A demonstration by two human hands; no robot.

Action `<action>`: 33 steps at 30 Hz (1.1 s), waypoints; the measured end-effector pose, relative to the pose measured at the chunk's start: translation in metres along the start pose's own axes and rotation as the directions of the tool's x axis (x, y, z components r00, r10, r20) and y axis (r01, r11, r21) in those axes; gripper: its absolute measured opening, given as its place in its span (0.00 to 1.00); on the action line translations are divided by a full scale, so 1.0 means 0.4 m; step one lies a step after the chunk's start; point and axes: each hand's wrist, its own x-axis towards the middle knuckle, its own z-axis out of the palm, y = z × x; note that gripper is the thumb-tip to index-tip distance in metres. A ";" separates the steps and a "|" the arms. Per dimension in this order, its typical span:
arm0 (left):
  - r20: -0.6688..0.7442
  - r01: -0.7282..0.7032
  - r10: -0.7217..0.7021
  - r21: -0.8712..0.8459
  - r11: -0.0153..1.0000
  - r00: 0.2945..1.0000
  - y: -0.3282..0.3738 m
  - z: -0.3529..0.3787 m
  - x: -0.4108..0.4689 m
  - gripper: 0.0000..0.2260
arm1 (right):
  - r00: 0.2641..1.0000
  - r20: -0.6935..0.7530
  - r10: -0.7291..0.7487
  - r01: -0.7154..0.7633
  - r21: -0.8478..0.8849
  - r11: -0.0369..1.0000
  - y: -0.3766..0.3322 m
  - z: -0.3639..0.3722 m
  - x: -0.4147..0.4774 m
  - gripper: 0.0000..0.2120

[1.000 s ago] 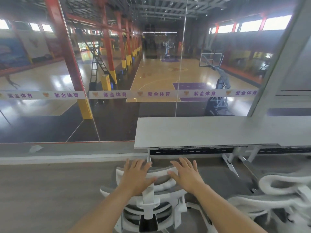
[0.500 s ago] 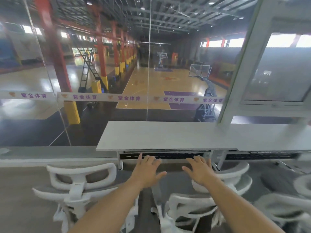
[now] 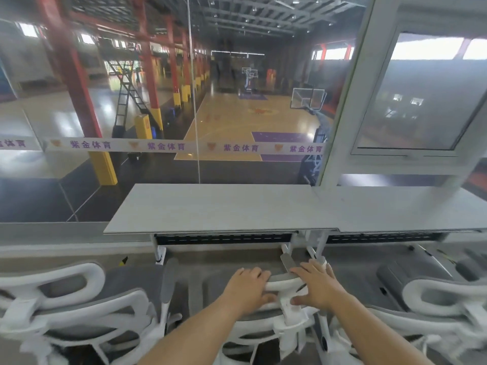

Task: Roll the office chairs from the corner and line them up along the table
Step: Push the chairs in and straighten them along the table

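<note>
Now we are taking hold of the middle white-framed, grey-mesh office chair [image 3: 250,333], which is standing just short of the long pale grey table [image 3: 224,206], its back towards us. Our left hand [image 3: 247,289] is curling its fingers over the rim of the curved white headrest [image 3: 278,284], thumb tucked beneath. Our right hand [image 3: 317,285] is lying over the other end with fingers spread wider and the thumb hooking under. To our eye both hands are holding the headrest, not merely resting on it.

To do this well, we are judging that the push should go low and level through both hands at once, so the castors are tracking straight and the seat is sliding under the table edge without swinging. It should be ending square between the matching white chair on the left [image 3: 79,309] and the matching white chair on the right [image 3: 442,304], near each yet clear of both.

Half a second ago our hands were hanging in the air with fingers splayed, touching nothing; now they are gripping. A second ago they were pressing on another chair's headrest by the table's left end, and our view is now sitting further right along the table.
</note>
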 end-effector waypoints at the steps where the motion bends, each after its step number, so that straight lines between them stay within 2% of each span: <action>1: -0.013 0.018 -0.018 0.005 1.000 1.000 0.010 0.013 0.013 0.29 | 1.000 0.002 -0.017 0.017 -0.007 1.000 0.011 0.007 0.006 0.44; 4: -0.067 0.062 -0.062 0.010 0.998 0.996 0.013 0.041 0.038 0.28 | 0.998 -0.042 -0.046 0.046 -0.004 0.999 0.022 0.028 0.037 0.44; 9: -0.134 0.086 -0.087 -0.007 0.996 0.987 -0.048 0.044 0.036 0.35 | 0.988 -0.139 -0.071 0.072 0.001 0.997 -0.025 0.039 0.109 0.38; 13: -0.084 0.140 -0.141 -0.017 0.990 0.986 -0.122 0.019 0.038 0.24 | 0.986 -0.159 -0.051 0.053 0.005 0.999 -0.083 0.029 0.164 0.37; 16: -0.059 0.148 -0.148 -0.011 0.989 0.987 -0.185 0.026 0.027 0.21 | 0.986 -0.164 -0.039 0.043 0.023 0.999 -0.135 0.038 0.185 0.36; 22: -0.027 0.095 -0.096 -0.042 0.995 0.995 -0.294 0.025 0.003 0.21 | 0.990 -0.135 -0.030 0.037 0.050 0.998 -0.216 0.033 0.217 0.30; 28: -0.023 0.063 -0.065 -0.082 0.995 0.998 -0.324 0.025 0.013 0.21 | 0.992 -0.124 -0.009 0.012 0.020 1.000 -0.205 -0.005 0.238 0.33; 33: -0.016 0.063 -0.065 -0.083 0.995 0.998 -0.336 0.014 0.016 0.21 | 0.991 -0.110 -0.070 0.069 -0.016 0.997 -0.167 -0.027 0.260 0.34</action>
